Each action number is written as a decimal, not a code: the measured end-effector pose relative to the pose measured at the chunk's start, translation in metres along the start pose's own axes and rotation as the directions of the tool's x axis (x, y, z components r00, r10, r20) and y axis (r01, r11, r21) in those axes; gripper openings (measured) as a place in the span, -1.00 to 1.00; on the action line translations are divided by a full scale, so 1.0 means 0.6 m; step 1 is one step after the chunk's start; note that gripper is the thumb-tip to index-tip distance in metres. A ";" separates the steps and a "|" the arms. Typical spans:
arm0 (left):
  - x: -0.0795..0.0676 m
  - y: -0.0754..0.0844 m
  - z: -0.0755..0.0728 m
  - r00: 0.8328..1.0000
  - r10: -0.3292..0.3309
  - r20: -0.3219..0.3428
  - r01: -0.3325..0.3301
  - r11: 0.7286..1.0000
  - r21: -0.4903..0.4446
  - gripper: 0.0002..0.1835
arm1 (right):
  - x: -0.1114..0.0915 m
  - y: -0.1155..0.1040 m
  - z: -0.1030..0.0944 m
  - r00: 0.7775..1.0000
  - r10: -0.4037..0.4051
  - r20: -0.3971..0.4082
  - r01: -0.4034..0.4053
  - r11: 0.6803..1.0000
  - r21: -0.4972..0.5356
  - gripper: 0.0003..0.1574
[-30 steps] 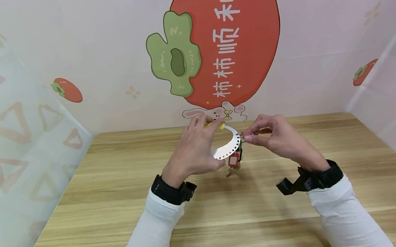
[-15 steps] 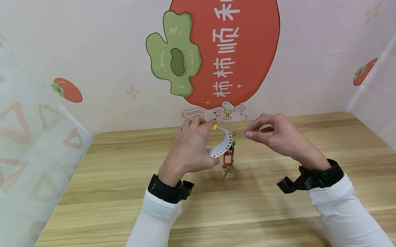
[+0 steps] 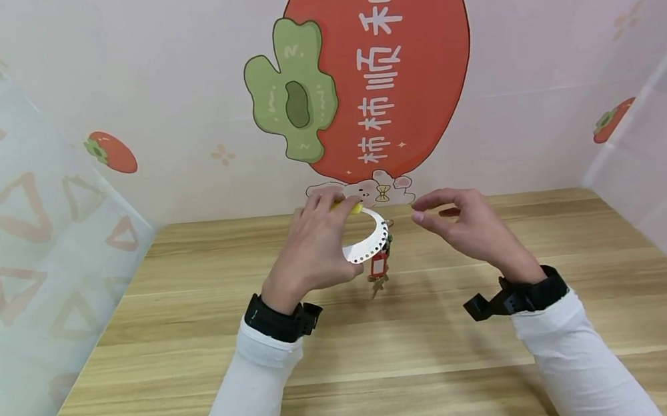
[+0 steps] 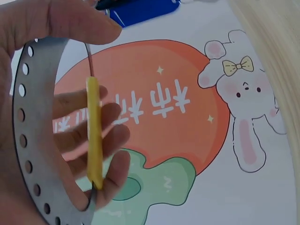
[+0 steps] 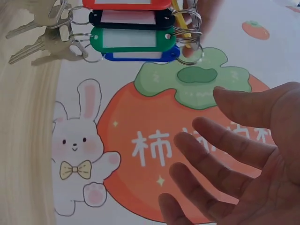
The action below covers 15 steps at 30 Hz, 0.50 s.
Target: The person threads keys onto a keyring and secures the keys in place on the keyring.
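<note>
My left hand (image 3: 314, 253) holds up a crescent-shaped metal key ring (image 4: 40, 131) with a row of holes along its outer edge and a yellow grip (image 4: 94, 131). Thumb and fingers span it, the fingers reaching behind the grip. Key tags hang from it on split rings: a red tag (image 5: 126, 3), a black one (image 5: 98, 19), a green one (image 5: 131, 39) and a blue one (image 5: 140, 56). Metal keys (image 5: 56, 44) dangle from the tags' other ends. To the right, apart from these, my right hand (image 3: 471, 228) holds nothing; its fingers are spread and loosely bent.
A wooden table (image 3: 385, 364) lies beneath both hands. Behind it stands a white backdrop (image 3: 177, 82) printed with a big persimmon and a rabbit, and pale side panels (image 3: 37, 196) rise at left and right.
My right hand has let go of a wire ring at the key ring's edge, and its fingers have parted. The left hand has shifted left with the key ring and hanging tags.
</note>
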<state>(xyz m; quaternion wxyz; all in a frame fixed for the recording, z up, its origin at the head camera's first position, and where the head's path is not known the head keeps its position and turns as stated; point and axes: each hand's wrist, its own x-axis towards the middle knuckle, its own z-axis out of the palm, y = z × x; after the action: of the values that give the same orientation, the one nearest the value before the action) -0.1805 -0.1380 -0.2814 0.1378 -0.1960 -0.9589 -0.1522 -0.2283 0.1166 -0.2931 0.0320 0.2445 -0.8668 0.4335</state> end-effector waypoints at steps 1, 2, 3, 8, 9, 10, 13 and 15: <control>0.001 0.000 0.000 1.000 0.018 -0.002 -0.018 1.000 0.009 -0.03 | 0.001 0.000 0.001 1.000 0.000 0.001 0.000 1.000 0.011 -0.67; 0.001 0.001 0.000 0.999 0.036 -0.002 -0.036 0.999 0.018 -0.02 | 0.001 -0.001 0.003 1.000 -0.001 0.004 0.000 1.000 0.026 -0.66; 0.002 0.002 0.000 0.998 0.055 -0.001 -0.055 0.998 0.028 0.00 | 0.001 -0.003 0.004 1.000 -0.002 0.009 0.002 0.999 0.043 -0.66; 0.004 0.006 0.003 0.986 0.167 -0.011 -0.165 0.982 0.095 0.04 | 0.000 -0.011 0.012 0.998 -0.006 0.067 -0.002 0.992 0.129 -0.65; 0.004 0.007 0.004 0.982 0.189 -0.019 -0.186 0.977 0.107 0.05 | -0.001 -0.013 0.014 0.997 -0.005 0.083 -0.007 0.989 0.147 -0.65; 0.005 0.008 0.005 0.977 0.211 -0.026 -0.207 0.971 0.118 0.05 | -0.001 -0.014 0.015 0.995 -0.003 0.098 -0.012 0.987 0.160 -0.65; 0.007 0.010 0.007 0.966 0.258 -0.033 -0.250 0.957 0.149 0.08 | -0.002 -0.017 0.020 0.991 0.008 0.133 -0.034 0.980 0.194 -0.66; 0.007 0.012 0.008 0.961 0.275 -0.029 -0.267 0.950 0.163 0.09 | -0.002 -0.018 0.023 0.990 0.021 0.141 -0.052 0.974 0.220 -0.66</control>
<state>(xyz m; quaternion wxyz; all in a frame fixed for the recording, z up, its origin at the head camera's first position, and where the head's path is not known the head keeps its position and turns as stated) -0.1824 -0.1288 -0.2826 0.1969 -0.3103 -0.9280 -0.0607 -0.2200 0.1011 -0.2943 -0.0634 0.2599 -0.8172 0.5105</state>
